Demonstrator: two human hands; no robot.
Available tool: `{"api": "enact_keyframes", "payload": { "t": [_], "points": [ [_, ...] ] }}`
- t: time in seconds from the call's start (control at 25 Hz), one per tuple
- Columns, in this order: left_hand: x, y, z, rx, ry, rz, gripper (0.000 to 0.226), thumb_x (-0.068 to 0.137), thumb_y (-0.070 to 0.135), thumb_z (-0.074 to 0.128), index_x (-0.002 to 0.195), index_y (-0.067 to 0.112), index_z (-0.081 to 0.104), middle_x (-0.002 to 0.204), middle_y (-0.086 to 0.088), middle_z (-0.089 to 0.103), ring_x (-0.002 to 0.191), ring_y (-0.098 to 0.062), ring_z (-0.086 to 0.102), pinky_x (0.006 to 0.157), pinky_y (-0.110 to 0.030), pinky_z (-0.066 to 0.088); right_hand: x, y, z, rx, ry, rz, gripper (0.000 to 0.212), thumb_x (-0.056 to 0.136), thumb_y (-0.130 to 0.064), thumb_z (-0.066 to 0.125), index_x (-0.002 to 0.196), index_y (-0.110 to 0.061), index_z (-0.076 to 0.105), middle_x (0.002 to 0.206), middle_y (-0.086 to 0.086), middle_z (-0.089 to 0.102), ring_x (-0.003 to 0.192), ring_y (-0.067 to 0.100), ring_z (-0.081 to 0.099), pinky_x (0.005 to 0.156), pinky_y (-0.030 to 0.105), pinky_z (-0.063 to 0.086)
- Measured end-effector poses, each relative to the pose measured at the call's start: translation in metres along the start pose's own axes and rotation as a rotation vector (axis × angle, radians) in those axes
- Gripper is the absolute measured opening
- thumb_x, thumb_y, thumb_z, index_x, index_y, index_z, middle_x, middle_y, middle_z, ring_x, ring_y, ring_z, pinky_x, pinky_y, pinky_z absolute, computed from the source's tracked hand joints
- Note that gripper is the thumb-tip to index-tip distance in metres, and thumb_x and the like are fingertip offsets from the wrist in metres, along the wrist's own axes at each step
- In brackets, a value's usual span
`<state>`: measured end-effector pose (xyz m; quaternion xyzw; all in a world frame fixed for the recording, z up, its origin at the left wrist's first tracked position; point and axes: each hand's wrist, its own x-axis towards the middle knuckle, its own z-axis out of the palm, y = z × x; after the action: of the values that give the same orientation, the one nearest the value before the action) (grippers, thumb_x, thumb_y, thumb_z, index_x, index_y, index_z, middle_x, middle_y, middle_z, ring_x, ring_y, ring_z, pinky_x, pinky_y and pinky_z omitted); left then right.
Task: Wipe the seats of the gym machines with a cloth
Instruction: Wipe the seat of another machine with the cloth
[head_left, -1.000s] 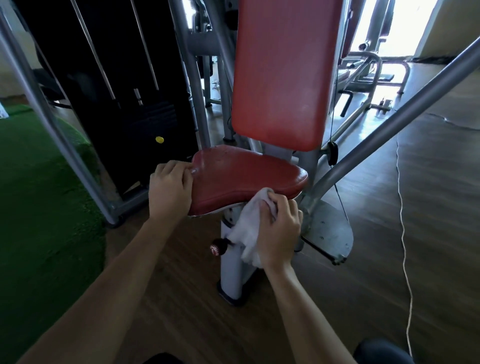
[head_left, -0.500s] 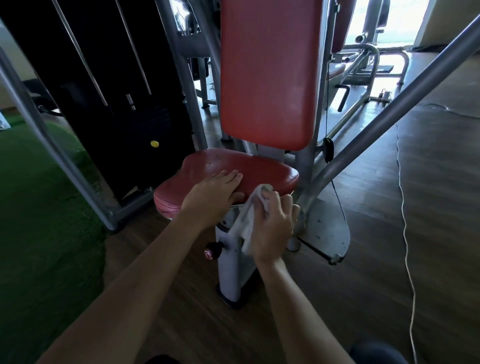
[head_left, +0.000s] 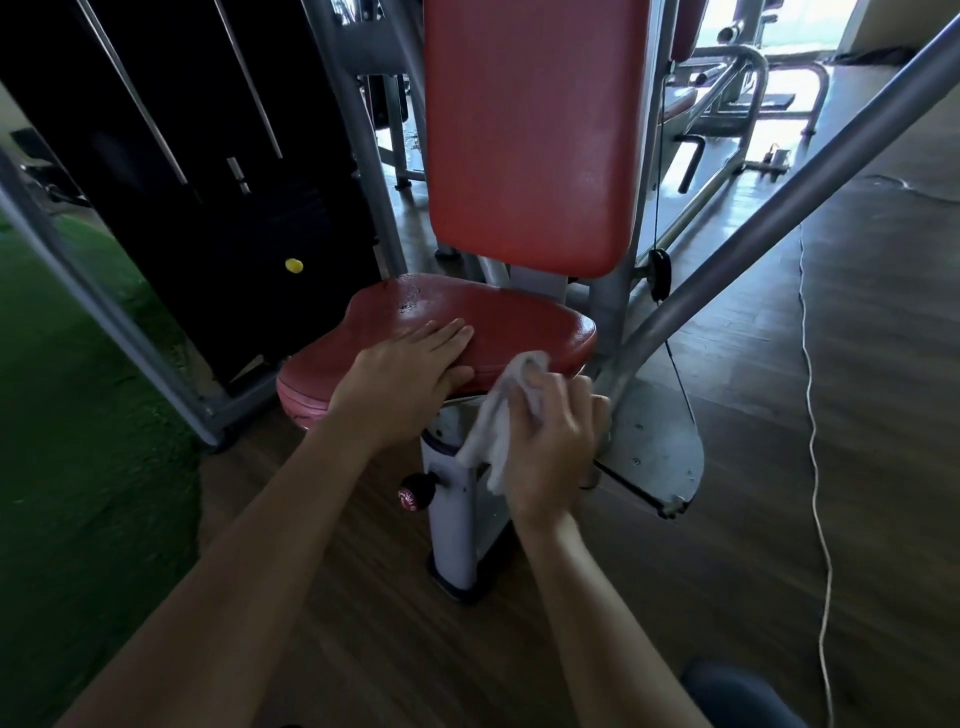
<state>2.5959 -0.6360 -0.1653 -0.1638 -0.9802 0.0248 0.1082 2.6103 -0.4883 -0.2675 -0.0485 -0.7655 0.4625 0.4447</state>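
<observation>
Dark wooden floor (head_left: 883, 415) was seen across the gym, bordered on the left by green artificial turf (head_left: 78, 415). A red padded seat (head_left: 519, 322) of a weight machine was mounted on a pale grey post (head_left: 462, 519), with a tall red backrest (head_left: 530, 130) standing upright behind it. The left hand (head_left: 405, 374) was laid flat on the front part of the seat, its fingers (head_left: 441, 335) stretched out straight and released, with the thumb set along the front edge of the pad. The right hand (head_left: 550, 441) was held just beside it, at the front right edge of the seat, and its fingers (head_left: 582, 395) were clenched around a white cloth (head_left: 493, 421). The cloth was bunched in the grasp, its top touching the seat's edge and its loose end hanging down in front of the post. A red-capped adjustment knob (head_left: 414, 493) was fitted to the left side of the post, below the cloth. A black weight stack (head_left: 234, 208) with a yellow selector pin (head_left: 294, 265) was placed behind the seat on the left. A grey metal foot plate (head_left: 654, 441) was fixed low on the right, and a thin white cord (head_left: 813, 415) was laid along the wooden floor farther right.
</observation>
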Motion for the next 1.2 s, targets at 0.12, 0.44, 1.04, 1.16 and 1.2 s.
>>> {"api": "enact_keyframes", "payload": {
  "t": [0.12, 0.44, 1.04, 1.16, 1.2],
  "points": [
    [0.001, -0.003, -0.002, -0.041, -0.035, -0.005, 0.055, 0.106, 0.047, 0.03, 0.158, 0.032, 0.023, 0.164, 0.015, 0.019, 0.152, -0.008, 0.016, 0.116, -0.034, 0.028, -0.006, -0.004, 0.007, -0.036, -0.035, -0.073, 0.016, 0.088, -0.026, 0.078, 0.099, -0.018, 0.07, 0.091, 0.0, 0.06, 0.087, 0.021, 0.05, 0.074, 0.034, 0.049],
    [0.001, -0.007, 0.002, -0.09, -0.009, -0.001, 0.052, 0.106, 0.046, 0.033, 0.156, 0.034, 0.027, 0.162, 0.017, 0.023, 0.151, -0.006, 0.019, 0.118, -0.036, 0.029, 0.0, 0.006, 0.001, 0.002, 0.006, 0.014, 0.015, 0.088, -0.021, 0.076, 0.095, -0.011, 0.068, 0.09, 0.002, 0.06, 0.087, 0.021, 0.049, 0.071, 0.031, 0.045],
    [-0.001, -0.004, -0.006, -0.165, -0.01, -0.059, 0.049, 0.105, 0.046, 0.038, 0.153, 0.04, 0.032, 0.159, 0.023, 0.027, 0.149, -0.004, 0.023, 0.114, -0.036, 0.03, 0.011, 0.008, -0.004, 0.272, 0.103, 0.506, 0.031, 0.1, -0.034, 0.058, 0.124, -0.017, 0.067, 0.108, -0.005, 0.062, 0.102, 0.012, 0.063, 0.085, 0.042, 0.058],
    [0.003, 0.0, -0.004, -0.212, -0.007, -0.118, 0.047, 0.104, 0.046, 0.039, 0.151, 0.043, 0.035, 0.157, 0.026, 0.028, 0.148, -0.004, 0.025, 0.114, -0.036, 0.03, -0.013, -0.006, -0.005, 0.264, 0.018, 0.419, 0.046, 0.101, -0.044, 0.049, 0.143, -0.027, 0.052, 0.137, -0.007, 0.058, 0.12, 0.001, 0.051, 0.099, 0.032, 0.05],
    [0.004, 0.0, -0.003, -0.221, -0.006, -0.124, 0.047, 0.104, 0.046, 0.039, 0.151, 0.043, 0.036, 0.157, 0.026, 0.029, 0.148, -0.004, 0.026, 0.115, -0.038, 0.031, -0.02, -0.012, -0.004, 0.242, -0.02, 0.369, 0.048, 0.103, -0.045, 0.044, 0.149, -0.031, 0.043, 0.148, -0.008, 0.051, 0.124, -0.004, 0.045, 0.102, 0.026, 0.045]
  ]
}}
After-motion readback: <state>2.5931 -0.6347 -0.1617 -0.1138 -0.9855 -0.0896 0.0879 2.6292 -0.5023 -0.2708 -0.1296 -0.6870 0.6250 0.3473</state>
